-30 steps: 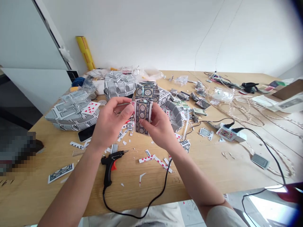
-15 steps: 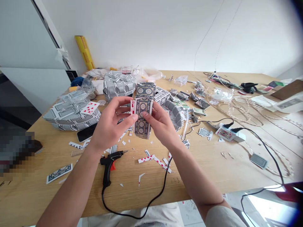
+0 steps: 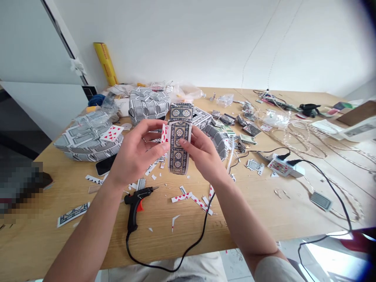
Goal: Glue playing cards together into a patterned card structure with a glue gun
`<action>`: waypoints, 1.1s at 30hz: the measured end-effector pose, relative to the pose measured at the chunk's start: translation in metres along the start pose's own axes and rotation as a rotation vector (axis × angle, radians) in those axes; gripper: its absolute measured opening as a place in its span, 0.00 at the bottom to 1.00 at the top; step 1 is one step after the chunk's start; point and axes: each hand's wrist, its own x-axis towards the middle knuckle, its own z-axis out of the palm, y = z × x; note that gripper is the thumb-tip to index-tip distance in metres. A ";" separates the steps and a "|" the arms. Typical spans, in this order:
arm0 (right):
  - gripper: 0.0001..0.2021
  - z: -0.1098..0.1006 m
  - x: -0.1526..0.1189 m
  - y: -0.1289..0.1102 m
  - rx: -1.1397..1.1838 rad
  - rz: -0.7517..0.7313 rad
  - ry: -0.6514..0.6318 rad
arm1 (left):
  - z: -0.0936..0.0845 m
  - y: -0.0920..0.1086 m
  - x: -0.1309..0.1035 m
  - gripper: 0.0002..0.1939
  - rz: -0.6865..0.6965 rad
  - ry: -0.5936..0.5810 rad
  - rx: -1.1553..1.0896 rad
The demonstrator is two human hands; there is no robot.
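Note:
A curved band made of playing cards [image 3: 179, 133], with dark patterned backs outward, is held up above the middle of the table. My right hand [image 3: 204, 154] grips its right edge, thumb pressed on the front face. At the band's left side, a playing card [image 3: 165, 133] with red heart pips sticks out. Its edge is pinched between the thumb and fingers of my left hand [image 3: 133, 152]; the fingertips behind are partly hidden. On the table below lies a black hot glue gun [image 3: 137, 203] with an orange trigger, nozzle pointing right.
Two card-covered boxes [image 3: 88, 143] stand at the back left, beside a dark phone [image 3: 105, 166]. An open card-covered tray [image 3: 216, 139] sits behind my right hand. Card scraps [image 3: 182, 197] are scattered in front. A power strip [image 3: 295, 170] with black cables lies to the right.
The band has turned slightly to face me more squarely and shifted a little right. Both hands keep their hold, and the right thumb has moved slightly with the band.

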 end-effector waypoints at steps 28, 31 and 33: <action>0.09 0.002 -0.002 -0.008 -0.127 -0.027 -0.014 | -0.008 0.002 0.001 0.19 -0.032 -0.040 -0.020; 0.09 0.001 -0.002 -0.007 -0.151 -0.039 -0.019 | -0.009 0.003 0.001 0.19 -0.045 -0.046 -0.024; 0.10 0.000 -0.002 -0.007 -0.159 -0.043 -0.020 | -0.010 0.003 0.001 0.20 -0.051 -0.045 -0.018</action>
